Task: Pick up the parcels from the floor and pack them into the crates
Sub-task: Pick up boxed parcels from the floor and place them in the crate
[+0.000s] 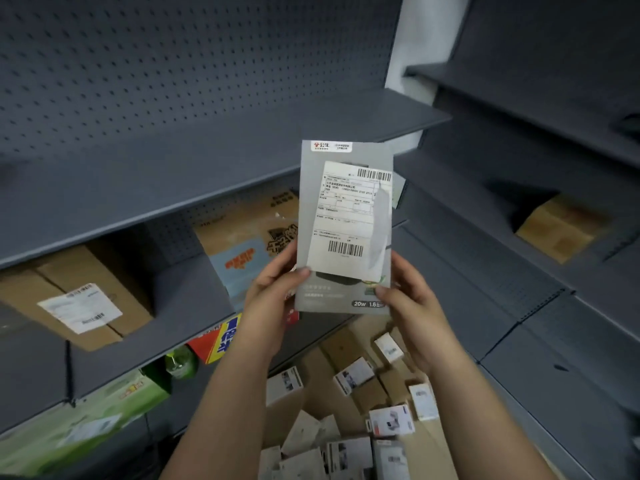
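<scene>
A flat grey parcel with a white shipping label and barcodes is held upright in front of me, at the middle of the view. My left hand grips its lower left edge, thumb on the front. My right hand grips its lower right corner, thumb on the front. Below, on the floor, lie several small white and brown parcels on flattened cardboard. No crate is in view.
Dark grey shelving with a pegboard back runs along the left; more shelves stand on the right. Cardboard boxes sit on the left shelves, one box on the right. A green carton stands low left.
</scene>
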`<state>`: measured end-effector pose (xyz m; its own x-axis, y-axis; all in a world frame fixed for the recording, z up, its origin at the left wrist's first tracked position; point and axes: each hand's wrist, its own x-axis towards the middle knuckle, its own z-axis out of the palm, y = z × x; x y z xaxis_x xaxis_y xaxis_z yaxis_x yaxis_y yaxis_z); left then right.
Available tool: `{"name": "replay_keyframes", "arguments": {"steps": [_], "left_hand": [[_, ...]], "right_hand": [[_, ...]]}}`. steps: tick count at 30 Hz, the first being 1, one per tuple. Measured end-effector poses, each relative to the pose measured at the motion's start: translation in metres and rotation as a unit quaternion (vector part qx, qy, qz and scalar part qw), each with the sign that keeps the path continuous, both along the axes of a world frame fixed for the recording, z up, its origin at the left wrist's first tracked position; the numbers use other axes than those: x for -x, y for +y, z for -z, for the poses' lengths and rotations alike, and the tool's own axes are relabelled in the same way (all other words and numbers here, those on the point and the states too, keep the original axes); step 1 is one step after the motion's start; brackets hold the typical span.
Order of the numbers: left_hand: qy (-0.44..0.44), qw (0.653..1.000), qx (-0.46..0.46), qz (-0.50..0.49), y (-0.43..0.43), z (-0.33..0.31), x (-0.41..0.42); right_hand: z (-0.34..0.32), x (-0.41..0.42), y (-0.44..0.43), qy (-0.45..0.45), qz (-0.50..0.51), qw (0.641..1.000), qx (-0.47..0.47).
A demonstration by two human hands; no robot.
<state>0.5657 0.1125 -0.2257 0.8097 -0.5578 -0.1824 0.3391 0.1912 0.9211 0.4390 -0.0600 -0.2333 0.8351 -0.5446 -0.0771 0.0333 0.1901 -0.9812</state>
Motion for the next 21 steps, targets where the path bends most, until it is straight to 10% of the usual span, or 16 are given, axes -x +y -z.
{"name": "replay_keyframes", "arguments": {"steps": [21], "left_hand": [[-0.156, 0.967, 0.096, -0.177, 0.067, -0.159, 0.141]], "right_hand": [[-0.158, 0.078, 0.042, -0.168, -0.119, 0.976, 0.068]]}}
